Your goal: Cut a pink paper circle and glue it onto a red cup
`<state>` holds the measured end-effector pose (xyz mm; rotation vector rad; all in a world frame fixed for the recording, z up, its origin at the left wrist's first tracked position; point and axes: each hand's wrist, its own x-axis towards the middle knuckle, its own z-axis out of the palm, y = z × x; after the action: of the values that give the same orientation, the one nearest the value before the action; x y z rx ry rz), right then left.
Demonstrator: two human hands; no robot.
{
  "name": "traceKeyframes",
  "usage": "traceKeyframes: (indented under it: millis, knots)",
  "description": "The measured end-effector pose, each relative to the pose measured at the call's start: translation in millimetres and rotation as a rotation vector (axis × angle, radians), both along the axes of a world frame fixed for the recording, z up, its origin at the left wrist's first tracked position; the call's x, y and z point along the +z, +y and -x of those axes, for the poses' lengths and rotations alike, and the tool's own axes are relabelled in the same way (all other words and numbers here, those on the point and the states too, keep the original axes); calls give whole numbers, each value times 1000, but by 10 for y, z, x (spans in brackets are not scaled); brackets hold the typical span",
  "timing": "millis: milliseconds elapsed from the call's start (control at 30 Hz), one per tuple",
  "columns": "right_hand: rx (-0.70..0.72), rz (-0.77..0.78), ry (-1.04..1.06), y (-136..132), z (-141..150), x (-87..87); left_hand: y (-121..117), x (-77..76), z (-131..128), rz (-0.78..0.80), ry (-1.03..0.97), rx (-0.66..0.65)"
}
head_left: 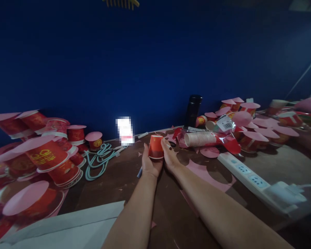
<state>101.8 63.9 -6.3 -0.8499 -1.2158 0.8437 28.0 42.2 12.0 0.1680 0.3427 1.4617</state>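
Note:
A red paper cup (156,146) is held upside down above the table, its white rim at the bottom. My left hand (150,165) cradles it from the left and below, the thumb along its side. Against the cup's right side rests my right hand (170,157), fingers closed. A small white stick with a dark end (168,146) shows between the fingers of that hand; its kind is unclear. Beside my left hand lies a blue pen-like stick (139,172). Pink cut paper (209,175) spreads to the right of my right forearm.
Red cups topped with pink discs (45,152) are piled at left, with more (254,136) at right. Also around are a light blue cable (97,166), a bagged cup stack (200,139), a black bottle (194,110), a power strip (245,173) and a white board-like sheet (75,226).

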Motion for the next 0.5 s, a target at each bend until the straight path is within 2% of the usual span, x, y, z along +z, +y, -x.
traceKeyframes:
  millis: [200,367,500]
  knots:
    - [-26,66,43,3,-32,-31,-93,45,-135,22,64,35]
    - [-98,163,-56,-41,-84,46,-124,22,-198,-21,205,17]
    - [-200,107,-100,-17,-108,65,-65,-13,-122,27,181,15]
